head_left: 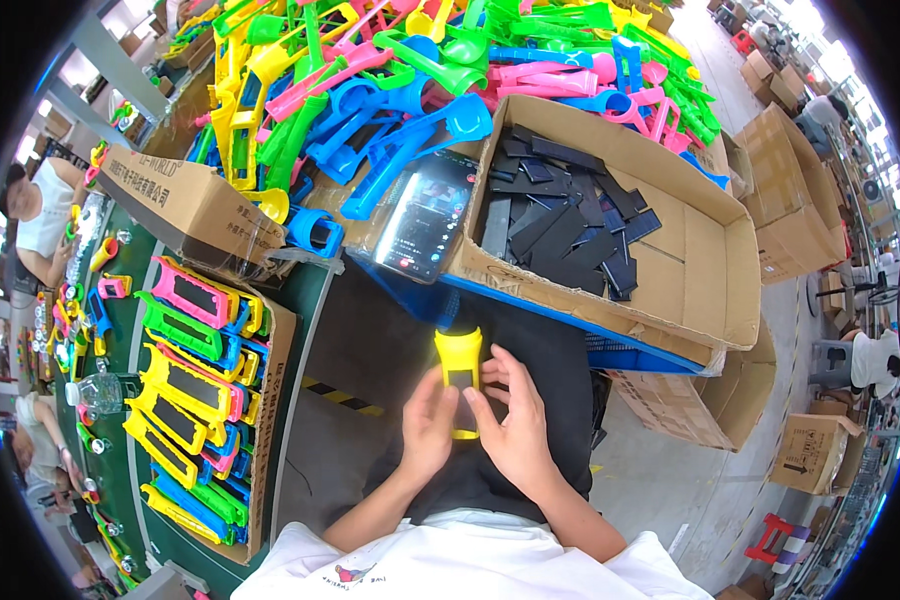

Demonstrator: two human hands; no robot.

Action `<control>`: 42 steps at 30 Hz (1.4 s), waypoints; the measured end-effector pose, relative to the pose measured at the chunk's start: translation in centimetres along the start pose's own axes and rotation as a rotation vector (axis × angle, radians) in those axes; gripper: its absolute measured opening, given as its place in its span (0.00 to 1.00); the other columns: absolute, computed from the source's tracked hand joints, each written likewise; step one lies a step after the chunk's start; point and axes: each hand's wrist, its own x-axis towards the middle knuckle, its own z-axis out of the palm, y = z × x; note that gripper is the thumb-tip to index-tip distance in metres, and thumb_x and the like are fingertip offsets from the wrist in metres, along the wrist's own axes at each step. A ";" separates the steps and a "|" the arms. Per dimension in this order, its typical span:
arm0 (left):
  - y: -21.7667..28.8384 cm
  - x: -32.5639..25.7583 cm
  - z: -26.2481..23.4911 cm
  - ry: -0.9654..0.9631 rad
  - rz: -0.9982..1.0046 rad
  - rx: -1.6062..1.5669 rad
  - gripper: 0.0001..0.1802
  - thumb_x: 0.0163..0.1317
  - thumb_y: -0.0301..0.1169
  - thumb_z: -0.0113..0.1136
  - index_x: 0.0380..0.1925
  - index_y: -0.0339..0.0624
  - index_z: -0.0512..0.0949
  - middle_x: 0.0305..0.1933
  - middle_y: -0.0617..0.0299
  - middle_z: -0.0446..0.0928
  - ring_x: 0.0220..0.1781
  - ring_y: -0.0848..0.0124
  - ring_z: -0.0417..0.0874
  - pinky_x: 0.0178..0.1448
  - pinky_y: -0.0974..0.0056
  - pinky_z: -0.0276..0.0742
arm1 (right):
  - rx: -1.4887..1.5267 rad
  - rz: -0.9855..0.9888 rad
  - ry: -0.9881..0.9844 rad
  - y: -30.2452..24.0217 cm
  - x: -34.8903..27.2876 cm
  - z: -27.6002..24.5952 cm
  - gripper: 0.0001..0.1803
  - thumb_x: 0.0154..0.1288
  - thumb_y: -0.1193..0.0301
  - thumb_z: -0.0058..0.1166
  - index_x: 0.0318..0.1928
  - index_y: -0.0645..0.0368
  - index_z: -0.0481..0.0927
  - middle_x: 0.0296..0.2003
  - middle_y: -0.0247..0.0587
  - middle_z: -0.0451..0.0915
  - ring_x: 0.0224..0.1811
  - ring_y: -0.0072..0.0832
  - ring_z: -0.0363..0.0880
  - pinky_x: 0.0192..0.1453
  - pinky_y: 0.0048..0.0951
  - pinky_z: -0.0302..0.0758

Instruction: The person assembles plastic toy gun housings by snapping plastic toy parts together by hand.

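Note:
Over my lap is a yellow plastic housing (459,350), flared at its far end, with a dark flat panel (461,380) in its front. My left hand (430,425) grips its left side, thumb along the edge. On the other side, my right hand (513,415) has its thumb against the front and its fingers partly spread beside the right edge. Both hands cover much of the lower half. Beyond them, an open cardboard box (670,260) holds several loose dark flat panels (560,225).
A big heap of coloured plastic housings (390,80) lies at the back. A phone (420,215) leans beside the panel box. At left, a carton of housings with dark panels (185,390) rests on a green table (120,450). Other people (45,215) sit beyond it. Cartons (790,190) stand at right.

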 end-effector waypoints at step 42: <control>0.0 -0.5 0.8 0.094 -0.066 0.102 0.15 0.78 0.26 0.53 0.59 0.30 0.76 0.54 0.57 0.82 0.57 0.72 0.80 0.64 0.66 0.73 | 0.179 0.105 -0.132 2.1 -0.3 0.5 0.16 0.78 0.74 0.51 0.59 0.68 0.66 0.47 0.57 0.83 0.49 0.47 0.86 0.52 0.41 0.81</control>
